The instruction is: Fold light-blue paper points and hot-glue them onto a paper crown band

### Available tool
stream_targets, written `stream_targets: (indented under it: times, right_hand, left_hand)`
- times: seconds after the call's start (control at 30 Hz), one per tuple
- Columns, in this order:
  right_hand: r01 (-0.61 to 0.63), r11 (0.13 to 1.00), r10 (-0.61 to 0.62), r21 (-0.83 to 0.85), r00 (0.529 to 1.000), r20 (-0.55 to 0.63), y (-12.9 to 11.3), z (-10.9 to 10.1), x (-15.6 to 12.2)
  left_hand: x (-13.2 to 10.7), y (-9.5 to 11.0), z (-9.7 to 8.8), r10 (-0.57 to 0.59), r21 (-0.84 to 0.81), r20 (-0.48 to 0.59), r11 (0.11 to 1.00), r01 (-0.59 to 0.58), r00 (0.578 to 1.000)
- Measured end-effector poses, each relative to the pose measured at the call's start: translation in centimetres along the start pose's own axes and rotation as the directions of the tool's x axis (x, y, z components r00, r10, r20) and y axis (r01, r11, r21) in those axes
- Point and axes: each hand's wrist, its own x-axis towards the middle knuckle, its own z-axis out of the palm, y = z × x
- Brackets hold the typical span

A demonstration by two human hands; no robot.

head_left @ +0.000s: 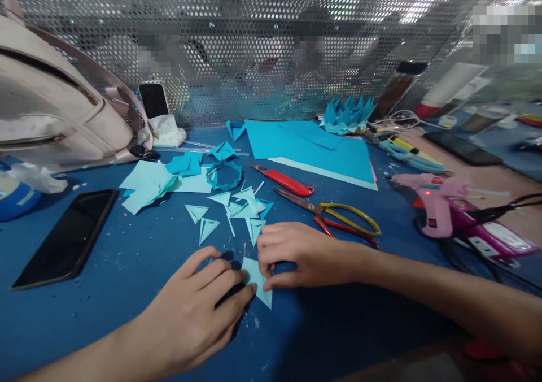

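Both hands press on a small light-blue paper piece (pixel 259 280) lying on the dark blue table (pixel 127 269). My left hand (pixel 199 303) has its fingers curled, with the fingertips on the paper's left edge. Coming in from the right, my right hand (pixel 296 255) pinches the paper's upper right part between thumb and fingers. Just beyond the hands lie several folded light-blue paper triangles (pixel 237 209) and a paper ring (pixel 223 174).
Yellow-and-red-handled scissors (pixel 334 215) and a red utility knife (pixel 285 182) lie behind my right hand. Blue paper sheets (pixel 313 147), a folded paper crown (pixel 347 115), a pink glue gun (pixel 444 207), a black phone (pixel 68 238) and a beige bag (pixel 55 111) surround the spot.
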Motion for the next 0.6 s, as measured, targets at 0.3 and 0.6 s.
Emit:
stream_targets:
  times: [0.3,0.6]
  right_hand:
    - [-0.220,0.962,0.244,0.160,0.958,-0.149,-1.3,1.3,0.0]
    - [-0.295,0.917,0.350,0.269,0.919,-0.183,-0.8,1.2,0.2]
  left_hand:
    - [0.3,0.1,-0.2,-0.012,0.012,-0.028,1.000,0.012,1.000]
    - [0.4,0.1,-0.3,0.005,0.011,-0.023,1.000,-0.004,1.000]
